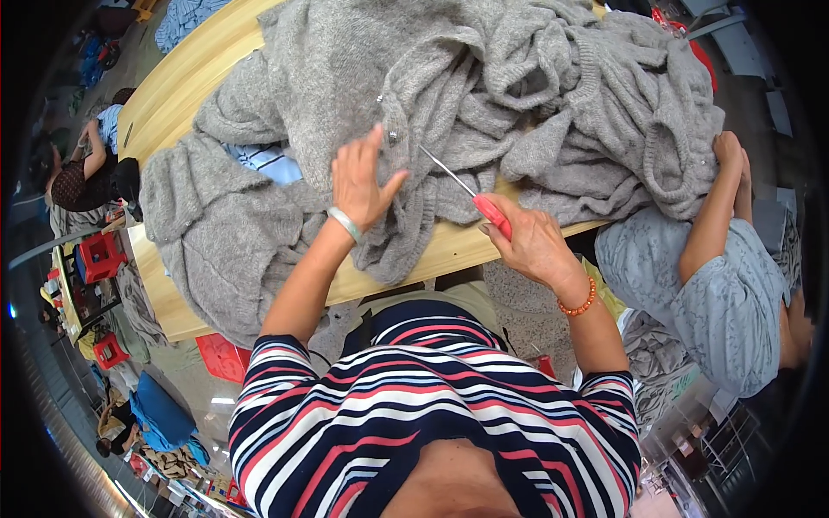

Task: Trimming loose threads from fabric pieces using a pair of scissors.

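Grey knitted garments (pixel 337 78) lie heaped across the wooden table in front of me. My left hand (pixel 363 183) is open over the knit, its fingers spread and a pale bangle on the wrist. Just beyond its fingertips, small shiny buttons (pixel 393 135) show along a garment edge. My right hand (pixel 528 237) is closed round the red handle of a tool with a thin metal shaft (pixel 449 171). The shaft points up and left, its tip at the knit near the buttons. Whether it is a screwdriver or closed scissors I cannot tell.
Bare wood of the table (pixel 194 73) shows at the far left. A striped blue cloth (pixel 268 161) peeks out between garments. At the right, a co-worker's arm (pixel 712 207) reaches onto the same heap. Red stools (pixel 102 255) and another person stand off to the left.
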A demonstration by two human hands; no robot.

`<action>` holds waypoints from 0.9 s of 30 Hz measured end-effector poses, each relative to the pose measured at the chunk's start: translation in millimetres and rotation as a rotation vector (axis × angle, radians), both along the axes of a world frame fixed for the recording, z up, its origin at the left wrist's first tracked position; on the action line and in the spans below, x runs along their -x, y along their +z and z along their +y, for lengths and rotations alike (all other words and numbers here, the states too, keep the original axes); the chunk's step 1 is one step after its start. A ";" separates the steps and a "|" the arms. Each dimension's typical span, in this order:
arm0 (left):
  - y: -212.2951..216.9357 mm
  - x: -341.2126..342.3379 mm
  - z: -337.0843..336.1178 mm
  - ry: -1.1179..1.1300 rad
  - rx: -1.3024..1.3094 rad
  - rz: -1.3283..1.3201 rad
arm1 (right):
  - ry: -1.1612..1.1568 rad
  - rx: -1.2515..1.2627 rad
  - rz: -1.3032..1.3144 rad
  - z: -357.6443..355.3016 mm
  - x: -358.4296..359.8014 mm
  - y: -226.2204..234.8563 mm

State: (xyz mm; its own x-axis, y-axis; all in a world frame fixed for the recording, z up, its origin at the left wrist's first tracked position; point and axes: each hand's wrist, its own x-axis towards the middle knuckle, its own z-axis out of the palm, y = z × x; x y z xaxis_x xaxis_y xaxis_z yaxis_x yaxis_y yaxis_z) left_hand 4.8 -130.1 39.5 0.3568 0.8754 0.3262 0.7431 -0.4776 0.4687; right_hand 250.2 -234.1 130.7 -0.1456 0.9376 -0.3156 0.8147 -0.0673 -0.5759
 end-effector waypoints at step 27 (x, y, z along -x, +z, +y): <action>-36.6 49.2 -79.2 0.254 -0.024 -0.082 | 0.127 0.029 -0.033 -31.1 35.1 8.3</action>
State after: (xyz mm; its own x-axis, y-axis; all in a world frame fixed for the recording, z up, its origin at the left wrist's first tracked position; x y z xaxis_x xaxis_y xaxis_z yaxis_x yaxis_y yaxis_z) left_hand -44.4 -209.3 2.9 0.0980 0.9252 0.3667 0.8007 -0.2921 0.5230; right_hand 215.1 -265.2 139.0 -0.2520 0.9026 -0.3489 0.8363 0.0217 -0.5479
